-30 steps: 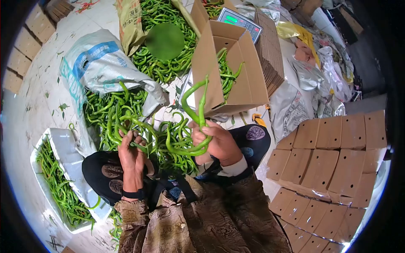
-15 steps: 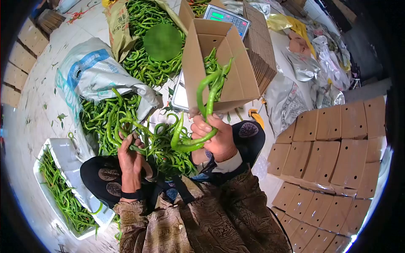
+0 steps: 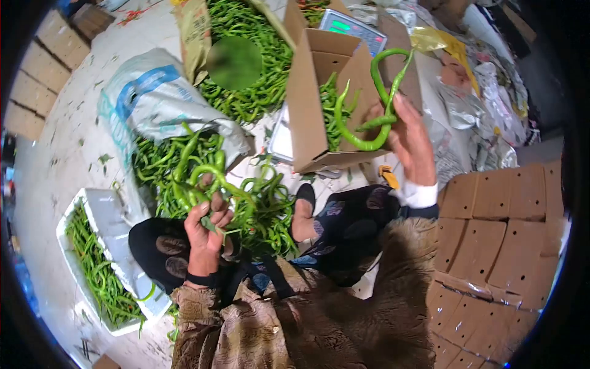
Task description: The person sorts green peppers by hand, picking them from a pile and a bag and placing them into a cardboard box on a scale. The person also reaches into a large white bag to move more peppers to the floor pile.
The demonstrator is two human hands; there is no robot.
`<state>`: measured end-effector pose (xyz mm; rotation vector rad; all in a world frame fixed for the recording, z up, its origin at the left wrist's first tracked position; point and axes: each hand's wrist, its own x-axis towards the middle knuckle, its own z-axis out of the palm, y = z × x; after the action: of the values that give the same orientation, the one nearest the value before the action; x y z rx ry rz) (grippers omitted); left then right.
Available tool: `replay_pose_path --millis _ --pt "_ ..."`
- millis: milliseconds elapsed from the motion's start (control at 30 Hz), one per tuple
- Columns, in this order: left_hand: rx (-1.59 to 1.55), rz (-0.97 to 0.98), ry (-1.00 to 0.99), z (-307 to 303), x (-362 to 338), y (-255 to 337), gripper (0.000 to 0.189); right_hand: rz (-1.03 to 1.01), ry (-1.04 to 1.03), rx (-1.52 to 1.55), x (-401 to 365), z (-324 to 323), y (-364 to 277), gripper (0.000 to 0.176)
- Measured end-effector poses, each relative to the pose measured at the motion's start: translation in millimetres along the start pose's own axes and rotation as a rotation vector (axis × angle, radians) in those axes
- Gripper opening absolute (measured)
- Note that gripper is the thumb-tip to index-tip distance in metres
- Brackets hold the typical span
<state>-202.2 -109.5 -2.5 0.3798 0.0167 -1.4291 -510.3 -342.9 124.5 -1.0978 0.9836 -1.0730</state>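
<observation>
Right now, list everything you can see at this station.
cardboard box: one, brown, open, top centre, peppers inside
scale: one, grey, behind the box
white sack: one, white and blue, upper left
brown sack: one, tan, top, peppers spilling out
loose peppers: many, green, heaped by the knees
foam tray: one, white, lower left, peppers inside
flat cartons: many, brown, stacked at right
raised peppers: a few, green, over the box
bunched peppers: a few, green, near the white sack
right hand: holds raised peppers
left hand: holds bunched peppers

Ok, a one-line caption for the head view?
Right hand holds green peppers at an open cardboard box; left hand grips more over the pile.
</observation>
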Motion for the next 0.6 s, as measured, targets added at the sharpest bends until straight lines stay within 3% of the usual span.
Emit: replay_pose_path --millis 33,100,133,233,267,300,367,400,467,500,567,600 --pt "-0.043 -0.023 -0.035 2.5 -1.1 1.3 0.042 0.009 -0.020 0.013 3.1 -2.2 3.0 0.046" --pt "-0.141 -0.059 -0.075 6.2 -1.8 1.8 0.039 -0.531 0.302 -1.065 8.2 -3.0 7.5 0.048" --pt "-0.158 -0.076 -0.077 7.5 -2.6 2.7 0.039 -0.277 0.163 -0.777 -23.4 35.9 -12.6 0.046" --pt "-0.230 -0.103 -0.067 3.5 -4.8 1.0 0.041 -0.120 -0.361 -0.751 -67.8 68.6 15.7 0.032" --pt "-0.230 -0.103 -0.061 2.2 -4.3 1.6 0.041 -0.485 -0.519 -0.714 -71.4 68.3 55.9 0.026" --pt "-0.290 -0.126 -0.129 1.4 -3.6 2.2 0.045 -0.335 -0.518 -0.599 -91.4 95.0 57.8 0.023" --pt "-0.385 -0.140 -0.203 -2.6 -5.2 3.3 0.054 -0.141 -0.620 -0.691 -112.3 110.2 84.9 0.025" --pt "-0.383 -0.146 -0.200 -1.9 -5.9 4.9 0.054 0.050 -0.571 -0.732 -124.3 115.9 97.8 0.025" --pt "-0.395 -0.066 -0.178 2.5 -7.2 7.5 0.055 0.457 -0.429 -0.489 -141.3 123.7 118.1 0.029" --pt "-0.406 -0.067 -0.182 4.9 -7.4 8.1 0.052 0.459 -0.433 -0.496 -148.2 127.3 127.6 0.029" --pt "-0.406 -0.079 -0.189 5.6 -7.8 5.6 0.046 0.622 -0.402 0.232 -158.5 136.5 145.8 0.033" --pt "-0.399 -0.099 -0.199 5.8 -7.4 4.8 0.040 0.621 -0.400 0.230 -158.6 142.1 155.2 0.033"
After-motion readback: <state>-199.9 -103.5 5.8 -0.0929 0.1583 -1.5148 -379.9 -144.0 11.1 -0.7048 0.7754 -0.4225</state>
